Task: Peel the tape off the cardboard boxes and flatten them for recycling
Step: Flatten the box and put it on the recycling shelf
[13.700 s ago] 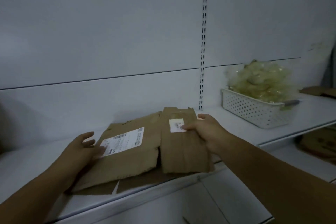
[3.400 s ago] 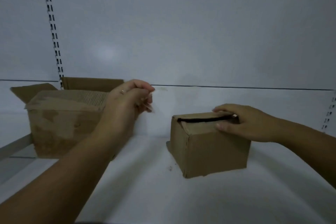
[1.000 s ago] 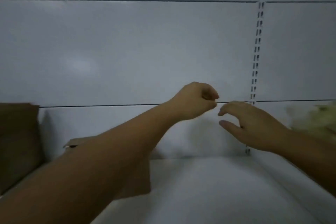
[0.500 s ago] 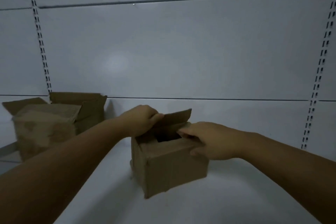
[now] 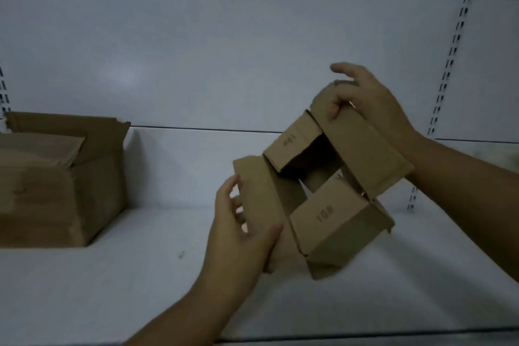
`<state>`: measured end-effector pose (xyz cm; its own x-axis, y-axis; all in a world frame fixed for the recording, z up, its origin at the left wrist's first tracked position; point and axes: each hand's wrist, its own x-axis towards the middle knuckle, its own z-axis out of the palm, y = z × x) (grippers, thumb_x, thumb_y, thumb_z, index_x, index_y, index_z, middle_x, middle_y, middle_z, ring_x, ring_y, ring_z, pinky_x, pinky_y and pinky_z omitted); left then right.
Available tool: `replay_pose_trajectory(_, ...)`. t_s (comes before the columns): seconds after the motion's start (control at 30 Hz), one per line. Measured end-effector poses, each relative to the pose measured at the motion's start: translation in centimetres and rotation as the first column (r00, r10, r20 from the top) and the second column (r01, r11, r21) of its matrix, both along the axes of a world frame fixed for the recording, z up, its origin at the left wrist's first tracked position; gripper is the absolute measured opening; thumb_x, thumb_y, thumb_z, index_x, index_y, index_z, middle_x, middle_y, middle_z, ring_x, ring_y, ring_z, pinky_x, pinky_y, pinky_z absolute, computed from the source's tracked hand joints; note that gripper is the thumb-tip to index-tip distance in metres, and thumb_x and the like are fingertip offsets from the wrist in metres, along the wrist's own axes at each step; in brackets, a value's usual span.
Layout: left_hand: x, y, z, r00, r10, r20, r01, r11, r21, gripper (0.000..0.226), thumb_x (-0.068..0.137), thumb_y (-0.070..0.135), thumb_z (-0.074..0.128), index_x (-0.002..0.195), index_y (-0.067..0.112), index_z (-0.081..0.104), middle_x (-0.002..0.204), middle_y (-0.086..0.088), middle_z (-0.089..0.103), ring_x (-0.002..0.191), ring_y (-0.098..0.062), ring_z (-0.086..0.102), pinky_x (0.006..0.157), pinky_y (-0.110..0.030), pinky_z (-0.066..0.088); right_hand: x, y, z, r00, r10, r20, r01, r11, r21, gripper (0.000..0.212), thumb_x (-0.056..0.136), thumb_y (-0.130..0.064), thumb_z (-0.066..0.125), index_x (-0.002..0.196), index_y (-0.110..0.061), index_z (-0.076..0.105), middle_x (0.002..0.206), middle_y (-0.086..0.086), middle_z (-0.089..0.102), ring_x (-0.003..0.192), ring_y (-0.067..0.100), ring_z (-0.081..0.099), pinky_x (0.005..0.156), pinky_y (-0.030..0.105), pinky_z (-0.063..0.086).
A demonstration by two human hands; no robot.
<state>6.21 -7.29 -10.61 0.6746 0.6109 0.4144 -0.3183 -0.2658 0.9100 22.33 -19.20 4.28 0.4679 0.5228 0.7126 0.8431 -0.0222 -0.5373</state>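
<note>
head view: the small cardboard box [image 5: 331,213] is tilted in the air above the white shelf [image 5: 140,275], flaps splayed. the left hand [image 5: 238,241] grips its lower-left flap and the right hand [image 5: 365,95] pinches the top flap. a larger open box [image 5: 56,185] sits on the shelf at left.

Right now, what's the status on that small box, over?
Both busy: left grip on a lower flap, right grip on the top flap. Tilted small box, flaps open, not flat. Well clear: larger box.
</note>
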Motion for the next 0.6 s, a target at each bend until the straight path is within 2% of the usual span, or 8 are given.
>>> replay_pose_trajectory(0.1, 1.1, -1.5, -2.0, 0.971, 0.200, -0.129, -0.120, 0.881, 0.457, 0.088, 0.076, 0.034, 0.073, 0.138, 0.048, 0.013, 0.147, 0.030, -0.006, 0.133, 0.009, 0.007, 0.109, -0.020, 0.018, 0.3, 0.7, -0.7, 0.996, 0.088, -0.005, -0.085, 0.943, -0.323, 0.024, 0.085, 0.005, 0.049, 0.073, -0.013, 0.060, 0.124, 0.009, 0.055, 0.116, 0.016, 0.050, 0.087, 0.026, 0.036)
replay_pose_trajectory(0.17, 1.7, -2.7, -2.4, 0.962, 0.172, -0.211, -0.018, 0.814, 0.580, 0.080, 0.082, 0.034, 0.064, 0.141, 0.045, 0.011, 0.150, 0.025, -0.006, 0.138, 0.000, -0.013, 0.111, -0.033, -0.006, 0.2, 1.3, -1.3, 0.995, 0.088, -0.047, -0.099, 0.902, -0.421, 0.023, 0.088, 0.010, 0.044, 0.079, -0.006, 0.058, 0.102, 0.015, 0.057, 0.090, 0.018, 0.057, 0.074, 0.026, 0.042)
replay_pose_trajectory(0.23, 1.5, -4.0, -2.6, 0.978, -0.035, -0.205, 0.121, 0.897, 0.424, 0.063, 0.084, 0.023, 0.063, 0.132, 0.046, 0.029, 0.147, 0.021, 0.026, 0.138, 0.004, 0.014, 0.114, -0.025, 0.006, -0.4, 2.1, -2.5, 0.987, 0.078, -0.137, -0.131, 0.892, -0.434, 0.021, 0.090, 0.009, 0.042, 0.083, -0.004, 0.057, 0.088, 0.009, 0.055, 0.070, 0.006, 0.056, 0.062, 0.014, 0.043)
replay_pose_trajectory(0.3, 0.6, -4.1, -3.3, 0.949, -0.275, -0.155, 0.301, 0.936, 0.181, 0.051, 0.079, 0.005, 0.063, 0.109, 0.043, 0.046, 0.121, 0.018, 0.057, 0.112, 0.010, 0.049, 0.097, -0.010, 0.040, -0.7, 3.0, -5.1, 0.970, 0.050, -0.238, -0.156, 0.880, -0.448, 0.021, 0.088, 0.009, 0.044, 0.079, -0.005, 0.056, 0.078, 0.003, 0.055, 0.060, 0.002, 0.055, 0.053, 0.008, 0.042)
replay_pose_trajectory(0.4, -0.9, -2.4, -4.4, 0.935, -0.324, -0.145, 0.331, 0.943, 0.027, 0.046, 0.072, -0.016, 0.056, 0.094, 0.024, 0.056, 0.098, 0.000, 0.067, 0.091, -0.005, 0.064, 0.083, -0.021, 0.053, -0.9, 4.1, -8.5, 0.978, -0.035, -0.207, -0.057, 0.905, -0.421, 0.026, 0.085, 0.003, 0.053, 0.070, -0.019, 0.054, 0.066, -0.006, 0.052, 0.051, 0.003, 0.048, 0.045, 0.007, 0.038)
replay_pose_trajectory(0.47, -1.8, -0.9, -4.4, 0.914, -0.391, -0.106, 0.379, 0.918, -0.117, 0.050, 0.071, -0.023, 0.055, 0.099, 0.018, 0.055, 0.089, -0.007, 0.069, 0.086, -0.017, 0.066, 0.077, -0.028, 0.056, -1.3, 4.6, -8.6, 0.949, 0.027, -0.313, -0.153, 0.910, -0.385, 0.026, 0.087, 0.002, 0.049, 0.069, -0.015, 0.054, 0.074, -0.001, 0.053, 0.058, 0.006, 0.050, 0.049, 0.010, 0.042)
replay_pose_trajectory(0.53, -2.8, 0.1, -3.6, 0.775, -0.622, -0.115, 0.606, 0.782, -0.146, 0.059, 0.073, -0.022, 0.058, 0.113, 0.021, 0.053, 0.086, -0.002, 0.070, 0.085, -0.018, 0.067, 0.074, -0.031, 0.057, -1.6, 5.5, -8.4, 0.916, 0.056, -0.398, -0.219, 0.899, -0.379, 0.025, 0.087, 0.001, 0.046, 0.068, -0.012, 0.055, 0.083, 0.002, 0.054, 0.068, 0.013, 0.052, 0.057, 0.016, 0.044)
replay_pose_trajectory(0.6, -4.5, 1.1, -2.5, 0.472, -0.856, -0.209, 0.861, 0.499, -0.100, 0.062, 0.078, -0.012, 0.060, 0.123, 0.030, 0.053, 0.093, 0.005, 0.072, 0.091, -0.014, 0.068, 0.078, -0.025, 0.054, -1.9, 6.8, -8.5, 0.922, 0.024, -0.386, -0.197, 0.887, -0.417, 0.025, 0.085, -0.003, 0.047, 0.065, -0.014, 0.056, 0.091, 0.003, 0.054, 0.079, 0.017, 0.052, 0.069, 0.022, 0.043)
